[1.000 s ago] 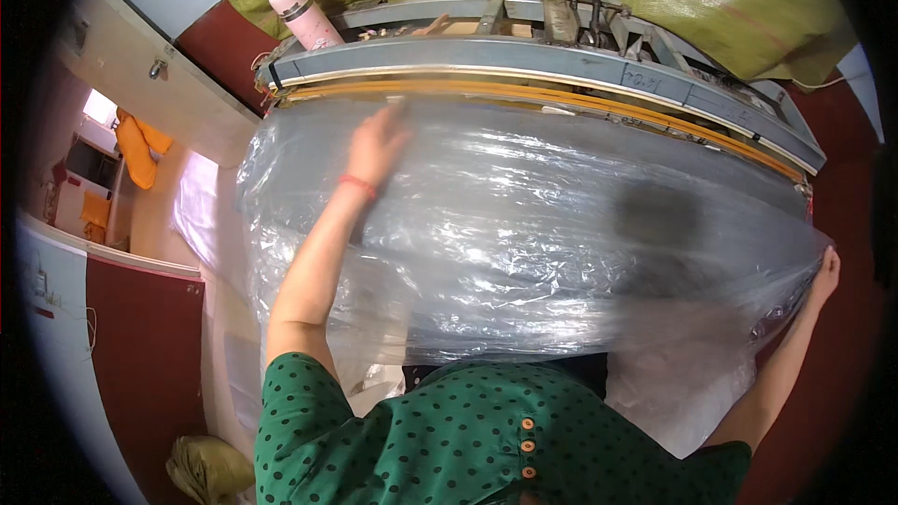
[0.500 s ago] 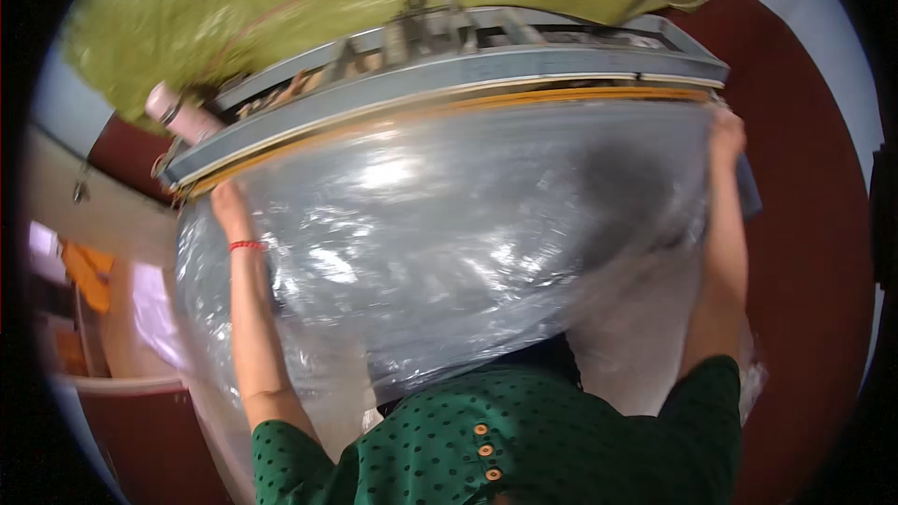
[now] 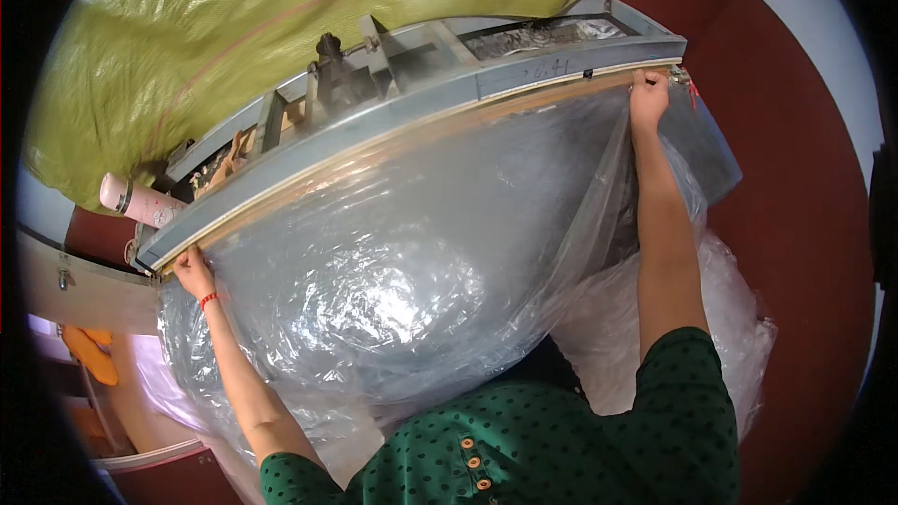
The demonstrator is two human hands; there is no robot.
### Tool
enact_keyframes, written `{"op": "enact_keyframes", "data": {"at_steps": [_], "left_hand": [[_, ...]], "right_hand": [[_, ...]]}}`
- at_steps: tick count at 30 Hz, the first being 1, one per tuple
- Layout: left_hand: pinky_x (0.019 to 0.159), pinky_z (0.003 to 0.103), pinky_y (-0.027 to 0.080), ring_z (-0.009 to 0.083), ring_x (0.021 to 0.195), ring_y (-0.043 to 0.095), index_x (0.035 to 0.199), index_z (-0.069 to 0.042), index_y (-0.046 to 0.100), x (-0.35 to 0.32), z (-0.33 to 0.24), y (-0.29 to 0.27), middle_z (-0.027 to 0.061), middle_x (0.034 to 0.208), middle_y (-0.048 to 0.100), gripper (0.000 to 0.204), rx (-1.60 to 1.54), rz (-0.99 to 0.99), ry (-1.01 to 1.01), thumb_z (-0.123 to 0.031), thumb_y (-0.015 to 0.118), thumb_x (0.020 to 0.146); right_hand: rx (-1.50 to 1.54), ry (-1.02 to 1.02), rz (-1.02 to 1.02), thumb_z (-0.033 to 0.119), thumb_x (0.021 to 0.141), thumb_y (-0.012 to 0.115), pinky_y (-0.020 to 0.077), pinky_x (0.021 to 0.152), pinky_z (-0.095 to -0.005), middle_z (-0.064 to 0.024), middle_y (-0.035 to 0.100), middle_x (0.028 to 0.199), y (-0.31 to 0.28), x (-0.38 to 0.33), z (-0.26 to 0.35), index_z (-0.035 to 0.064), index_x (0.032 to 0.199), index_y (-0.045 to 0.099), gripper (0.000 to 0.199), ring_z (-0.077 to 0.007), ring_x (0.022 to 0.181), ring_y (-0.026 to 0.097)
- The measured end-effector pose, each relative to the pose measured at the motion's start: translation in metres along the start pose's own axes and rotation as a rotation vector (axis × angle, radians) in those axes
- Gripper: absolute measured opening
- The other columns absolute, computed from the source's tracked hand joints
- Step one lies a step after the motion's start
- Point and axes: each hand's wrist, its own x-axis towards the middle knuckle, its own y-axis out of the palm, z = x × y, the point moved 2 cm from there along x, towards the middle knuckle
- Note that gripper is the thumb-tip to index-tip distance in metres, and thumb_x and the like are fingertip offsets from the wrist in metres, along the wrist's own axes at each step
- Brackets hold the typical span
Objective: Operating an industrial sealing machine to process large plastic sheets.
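A wide sheet of clear plastic film (image 3: 440,215) stretches between my hands, wrinkled and shiny toward me. Its far edge lies along the pale strip at the front of a long grey metal frame (image 3: 374,110). My left hand (image 3: 194,273), with a red bracelet at the wrist, pinches the film at the frame's left end. Near the right end, my right hand (image 3: 648,98) is closed on the film, which hangs in gathered folds below it. The fingertips of both hands are close against the strip. A dark grey flat surface (image 3: 706,145) shows beyond the film's right edge.
Crossbars and odds and ends fill the frame's inside. A pink bottle (image 3: 140,200) leans by its left end. Behind lies a yellow-green woven sheet (image 3: 281,28). More loose film (image 3: 673,318) hangs at the right above a dark red floor (image 3: 795,252). An orange item (image 3: 91,353) is far left.
The frame appears more slanted in view, its left end lower. Both hands are now up at the strip, the right shifted inward. The film's right side has drawn inward into folds.
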Motion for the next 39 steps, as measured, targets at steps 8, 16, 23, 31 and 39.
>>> {"op": "enact_keyframes", "data": {"at_steps": [8,16,23,31,39], "left_hand": [[0.058,0.029,0.041,0.0157,0.058,0.049,0.073,0.002,0.056,0.011,0.021,-0.008,0.0067,0.061,0.055,0.028,0.131,-0.133,-0.114,-0.021,0.042,0.080],[0.059,0.020,0.036,0.0058,0.066,0.044,0.082,-0.009,0.051,-0.036,-0.082,-0.009,-0.0034,0.073,0.047,0.003,-0.188,0.238,-0.163,-0.008,0.052,0.080],[0.062,0.020,0.040,0.0067,0.067,0.046,0.086,-0.008,0.046,-0.076,-0.134,-0.103,-0.0023,0.076,0.048,0.008,-0.497,-0.015,-0.095,-0.005,0.051,0.080],[0.082,0.031,0.038,0.0239,0.092,0.051,0.097,0.002,0.054,-0.091,-0.088,-0.122,0.0136,0.099,0.056,0.031,0.520,0.318,0.052,-0.022,0.059,0.077],[0.098,0.041,0.024,0.0373,0.123,0.023,0.123,0.001,0.037,-0.173,-0.153,-0.095,0.0194,0.131,0.030,0.067,0.830,0.777,0.398,-0.040,0.058,0.074]], "right_hand": [[-0.001,-0.013,-0.080,0.015,0.082,0.045,0.0461,0.057,-0.0335,-0.0139,0.056,0.069,-0.007,-0.001,0.012,-0.0001,0.093,0.043,0.019,-0.0231,0.060,0.058],[-0.140,-0.344,-0.131,0.019,0.081,0.054,0.0386,0.082,-0.0338,-0.0118,0.056,0.095,-0.012,-0.058,0.119,0.0014,0.101,0.050,0.027,-0.0255,0.091,0.052],[0.049,-1.184,0.591,0.017,0.072,0.063,0.0395,0.079,-0.0344,-0.0130,0.055,0.093,0.017,-0.266,0.291,0.0017,0.092,0.054,0.026,-0.0271,0.090,0.051],[0.165,-0.249,1.158,0.010,0.075,0.061,0.0399,0.061,-0.0200,0.0022,0.054,0.068,0.008,-0.227,0.192,0.0027,0.074,0.057,0.008,-0.0049,0.065,0.048],[-0.184,-0.304,0.730,0.012,0.078,0.059,0.0359,0.059,-0.0191,0.0043,0.047,0.064,-0.142,-0.051,0.020,-0.0001,0.073,0.055,0.014,-0.0053,0.063,0.041]]}}
